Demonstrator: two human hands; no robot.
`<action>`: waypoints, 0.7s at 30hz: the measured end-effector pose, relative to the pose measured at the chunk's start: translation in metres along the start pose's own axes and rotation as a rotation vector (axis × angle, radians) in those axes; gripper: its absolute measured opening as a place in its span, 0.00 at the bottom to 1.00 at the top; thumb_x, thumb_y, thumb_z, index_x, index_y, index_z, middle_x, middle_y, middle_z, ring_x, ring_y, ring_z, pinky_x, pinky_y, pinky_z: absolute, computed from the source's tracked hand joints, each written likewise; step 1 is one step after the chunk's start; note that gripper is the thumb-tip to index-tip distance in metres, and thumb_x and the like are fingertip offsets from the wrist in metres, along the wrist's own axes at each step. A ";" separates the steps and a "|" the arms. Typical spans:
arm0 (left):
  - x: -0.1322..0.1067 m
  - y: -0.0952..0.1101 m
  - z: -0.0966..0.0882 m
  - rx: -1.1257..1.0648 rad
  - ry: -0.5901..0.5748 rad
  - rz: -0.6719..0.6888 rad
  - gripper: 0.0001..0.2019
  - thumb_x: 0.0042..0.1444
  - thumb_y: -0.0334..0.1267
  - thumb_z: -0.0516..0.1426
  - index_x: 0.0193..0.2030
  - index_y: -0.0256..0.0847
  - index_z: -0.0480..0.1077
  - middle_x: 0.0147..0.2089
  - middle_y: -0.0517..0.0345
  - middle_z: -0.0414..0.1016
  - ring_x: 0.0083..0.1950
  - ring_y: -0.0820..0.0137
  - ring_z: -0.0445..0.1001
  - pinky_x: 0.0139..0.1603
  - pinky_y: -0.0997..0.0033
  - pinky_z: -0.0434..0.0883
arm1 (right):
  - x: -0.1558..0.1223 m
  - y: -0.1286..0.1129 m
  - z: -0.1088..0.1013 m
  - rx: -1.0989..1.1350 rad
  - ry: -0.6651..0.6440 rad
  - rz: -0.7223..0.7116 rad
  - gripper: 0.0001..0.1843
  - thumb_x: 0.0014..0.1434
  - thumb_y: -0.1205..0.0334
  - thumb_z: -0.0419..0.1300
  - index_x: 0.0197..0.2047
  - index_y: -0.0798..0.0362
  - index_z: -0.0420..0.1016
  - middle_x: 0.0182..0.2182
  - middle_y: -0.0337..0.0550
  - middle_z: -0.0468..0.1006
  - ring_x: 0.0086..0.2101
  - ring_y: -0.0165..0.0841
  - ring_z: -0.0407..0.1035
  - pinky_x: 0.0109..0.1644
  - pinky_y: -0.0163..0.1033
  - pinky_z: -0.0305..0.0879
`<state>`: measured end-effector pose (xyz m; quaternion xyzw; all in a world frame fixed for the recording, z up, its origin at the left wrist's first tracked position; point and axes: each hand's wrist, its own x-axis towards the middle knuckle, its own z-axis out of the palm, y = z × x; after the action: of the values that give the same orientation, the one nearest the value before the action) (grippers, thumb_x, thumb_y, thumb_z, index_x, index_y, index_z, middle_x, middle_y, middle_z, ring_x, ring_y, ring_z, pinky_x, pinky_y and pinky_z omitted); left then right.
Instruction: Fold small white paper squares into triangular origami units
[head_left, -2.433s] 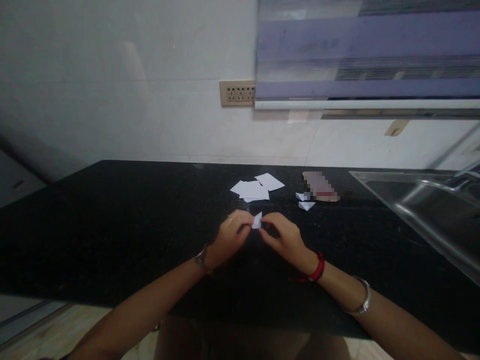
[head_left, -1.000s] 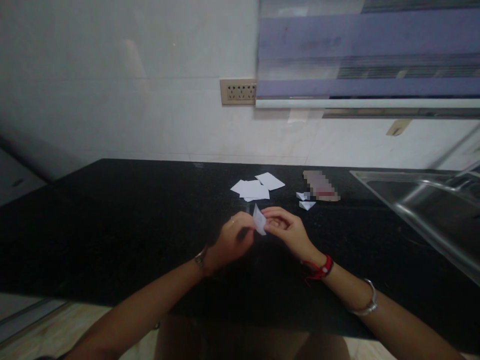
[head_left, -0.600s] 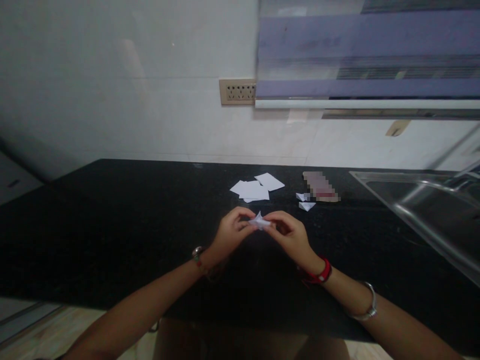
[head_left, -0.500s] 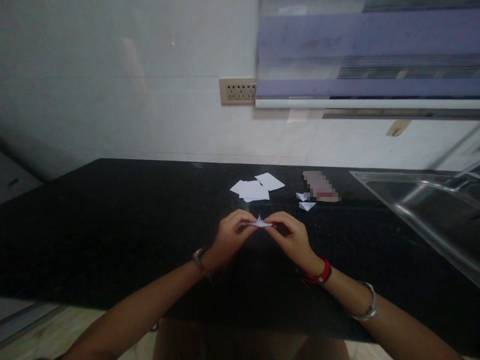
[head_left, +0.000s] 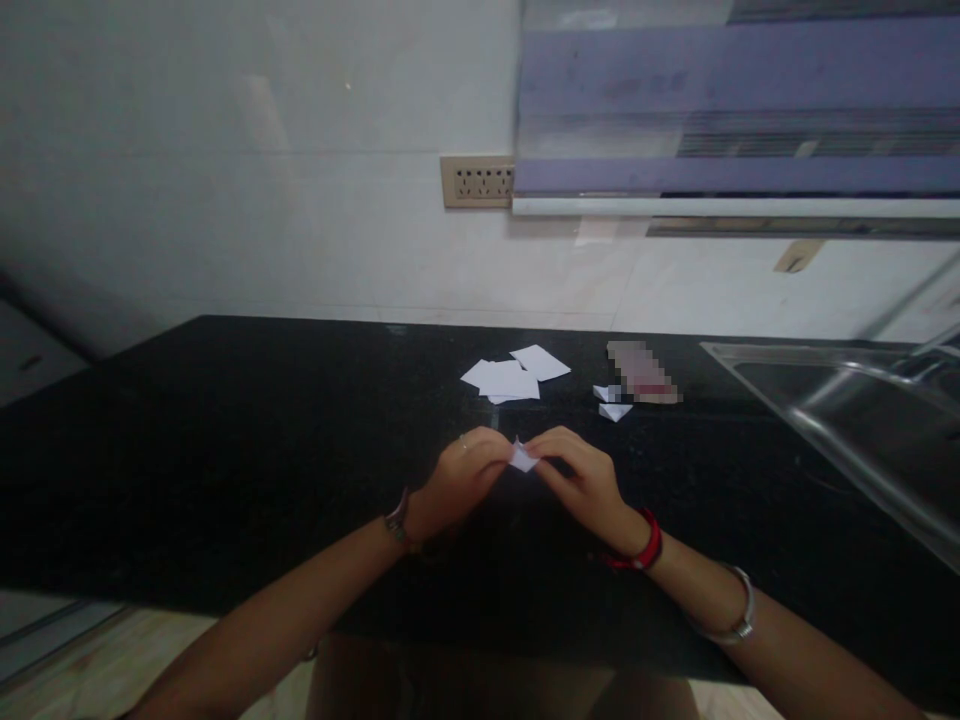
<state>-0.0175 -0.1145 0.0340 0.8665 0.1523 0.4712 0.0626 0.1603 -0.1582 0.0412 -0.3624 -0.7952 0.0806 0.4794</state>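
A small folded piece of white paper (head_left: 524, 459) is held up between my two hands, above the dark countertop (head_left: 262, 450). My left hand (head_left: 469, 475) pinches its left side between thumb and fingers. At its right side my right hand (head_left: 581, 478) has thumb and fingers closed on it. Just beyond lie several flat white paper sheets (head_left: 508, 380), overlapping in a loose pile. Two small folded white papers (head_left: 615, 411) rest to the right of that pile. Fingers cover part of the held paper's edges.
A blurred-out flat object (head_left: 641, 372) lies beside the folded papers. To the right, a steel sink (head_left: 795, 412) is set into the counter. A socket plate (head_left: 478, 182) and a purple striped blind (head_left: 735, 105) are on the wall behind.
The held paper has turned from a wide shape with a raised peak to a smaller, diamond-like face. My hands have drawn slightly closer together. Things on the counter stay put.
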 end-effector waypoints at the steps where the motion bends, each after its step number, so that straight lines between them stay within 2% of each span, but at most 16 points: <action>1: 0.000 0.000 0.000 -0.006 -0.006 0.011 0.07 0.51 0.24 0.51 0.35 0.38 0.63 0.34 0.57 0.69 0.38 0.74 0.67 0.39 0.73 0.67 | 0.000 0.000 -0.001 -0.010 -0.006 -0.021 0.07 0.53 0.72 0.53 0.36 0.53 0.67 0.32 0.43 0.72 0.36 0.30 0.66 0.39 0.39 0.64; 3: 0.000 0.000 0.000 -0.024 -0.002 0.013 0.08 0.50 0.24 0.51 0.35 0.38 0.63 0.34 0.57 0.68 0.38 0.73 0.66 0.40 0.71 0.67 | 0.000 0.000 -0.002 -0.033 -0.023 -0.069 0.07 0.53 0.72 0.53 0.36 0.54 0.67 0.32 0.43 0.72 0.36 0.31 0.66 0.40 0.39 0.64; 5: 0.002 0.001 0.000 -0.047 0.013 -0.044 0.08 0.49 0.23 0.51 0.35 0.38 0.63 0.34 0.57 0.68 0.38 0.73 0.66 0.40 0.71 0.66 | 0.001 0.000 -0.003 -0.064 -0.037 -0.116 0.08 0.53 0.73 0.52 0.36 0.54 0.66 0.32 0.44 0.72 0.36 0.31 0.65 0.40 0.40 0.64; 10: 0.008 0.005 0.000 -0.212 -0.042 -0.335 0.08 0.47 0.25 0.51 0.35 0.37 0.63 0.35 0.56 0.66 0.37 0.72 0.66 0.36 0.72 0.66 | 0.000 0.002 -0.004 -0.140 -0.064 -0.191 0.10 0.54 0.73 0.51 0.39 0.54 0.64 0.37 0.47 0.72 0.39 0.33 0.65 0.42 0.42 0.63; 14: 0.012 0.009 -0.003 -0.414 -0.061 -0.518 0.05 0.52 0.28 0.48 0.33 0.36 0.64 0.33 0.56 0.66 0.34 0.74 0.66 0.34 0.74 0.66 | -0.002 0.005 -0.005 -0.178 -0.100 -0.216 0.12 0.53 0.74 0.51 0.42 0.54 0.63 0.38 0.48 0.72 0.39 0.33 0.64 0.41 0.43 0.64; 16: 0.013 0.010 -0.003 -0.477 -0.077 -0.611 0.03 0.52 0.31 0.49 0.32 0.36 0.63 0.31 0.58 0.65 0.32 0.75 0.66 0.31 0.76 0.67 | -0.002 0.006 -0.006 -0.212 -0.111 -0.251 0.12 0.54 0.74 0.51 0.42 0.54 0.63 0.39 0.48 0.71 0.38 0.33 0.63 0.40 0.43 0.64; 21: 0.012 0.009 0.002 -0.414 -0.123 -0.605 0.03 0.49 0.33 0.54 0.28 0.36 0.64 0.32 0.58 0.63 0.31 0.76 0.66 0.28 0.79 0.67 | 0.002 0.004 -0.008 -0.362 -0.176 -0.370 0.09 0.56 0.72 0.48 0.38 0.55 0.66 0.37 0.49 0.72 0.36 0.34 0.62 0.36 0.40 0.65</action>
<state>-0.0079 -0.1188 0.0446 0.7780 0.2989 0.3993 0.3820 0.1685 -0.1558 0.0443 -0.2824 -0.8879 -0.1206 0.3426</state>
